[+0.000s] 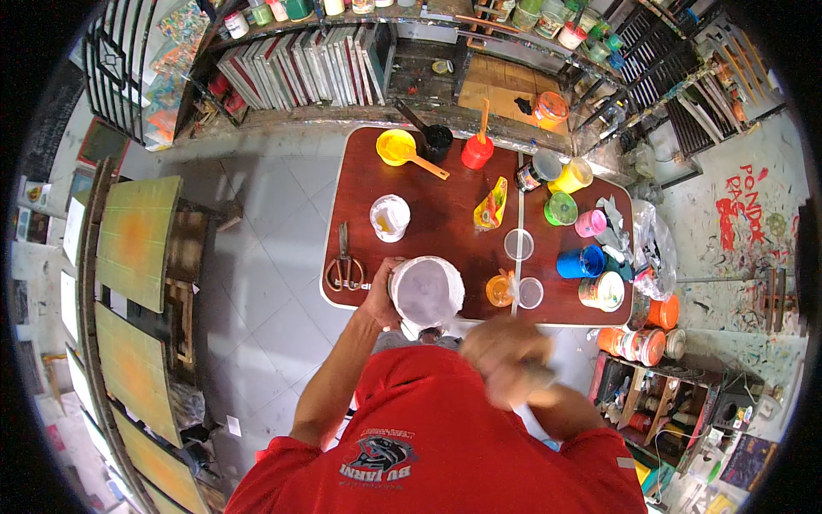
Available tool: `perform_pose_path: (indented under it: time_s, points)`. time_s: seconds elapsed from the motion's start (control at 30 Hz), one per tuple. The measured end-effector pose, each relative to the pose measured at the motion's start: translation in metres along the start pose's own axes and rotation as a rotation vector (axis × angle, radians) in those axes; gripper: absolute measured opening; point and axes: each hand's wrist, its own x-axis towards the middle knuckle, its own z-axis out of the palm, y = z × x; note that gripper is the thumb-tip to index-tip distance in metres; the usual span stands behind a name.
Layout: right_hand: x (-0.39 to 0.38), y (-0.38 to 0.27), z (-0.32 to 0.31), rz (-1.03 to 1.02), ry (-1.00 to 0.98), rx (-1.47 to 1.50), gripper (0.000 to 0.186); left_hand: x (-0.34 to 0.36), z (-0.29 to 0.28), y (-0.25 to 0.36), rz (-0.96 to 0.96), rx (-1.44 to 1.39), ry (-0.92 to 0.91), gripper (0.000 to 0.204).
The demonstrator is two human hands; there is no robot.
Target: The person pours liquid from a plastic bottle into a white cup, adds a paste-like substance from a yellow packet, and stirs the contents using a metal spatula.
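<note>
Near the front edge of the table, my left hand [383, 296] is wrapped round the side of a white plastic tub [455, 289]. The tub's opening faces up and shows a pale greyish-lilac inside. My right hand [512, 361] is to the right of the tub, apart from it and over my body. Motion smears its fingers, and whether it holds anything cannot be made out. Left of the tub lie scissors [344, 264] with brown handles. A smaller white tub [390, 218] stands beyond them. Right of the tub is a small orange cup [498, 291].
The brown table [445, 206] carries a yellow paint tub [396, 147], a black pot [437, 146], a red pot [477, 152] and a yellow pouch [491, 206]. A blue tub [580, 262] lies among several containers at right. Painted panels [137, 244] lean at left; framed screens [308, 68] fill a shelf.
</note>
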Motion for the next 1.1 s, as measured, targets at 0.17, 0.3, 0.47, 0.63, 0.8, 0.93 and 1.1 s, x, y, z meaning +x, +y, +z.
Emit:
perform_pose_path:
  time_s: [0.17, 0.3, 0.47, 0.63, 0.8, 0.93, 1.1]
  points:
    - [0.033, -0.002, 0.026, -0.021, 0.077, -0.298, 0.032, 0.019, -0.028, -0.032, 0.024, 0.156, 0.135, 0.067]
    - [-0.055, 0.031, -0.022, 0.118, 0.341, -0.312, 0.040, 0.003, 0.005, -0.001, -0.020, 0.046, 0.046, 0.060]
    - [0.032, 0.004, 0.031, -0.163, 0.229, -0.352, 0.014, 0.012, -0.012, -0.026, 0.055, 0.130, 0.151, 0.065]
    - [0.005, -0.008, -0.010, 0.106, 0.298, -0.562, 0.024, 0.005, -0.028, -0.015, 0.019, 0.139, -0.135, 0.058]
    - [0.021, -0.015, 0.026, 0.014, 0.081, -0.277, 0.021, 0.015, -0.015, -0.021, -0.028, 0.166, 0.041, 0.064]
    - [0.013, -0.014, -0.010, 0.068, 0.302, -0.529, 0.022, 0.005, -0.037, -0.011, -0.062, 0.171, -0.035, 0.062]
    - [0.015, -0.017, 0.035, 0.074, -0.019, -0.393, 0.026, 0.014, -0.012, -0.027, 0.073, 0.234, 0.122, 0.062]
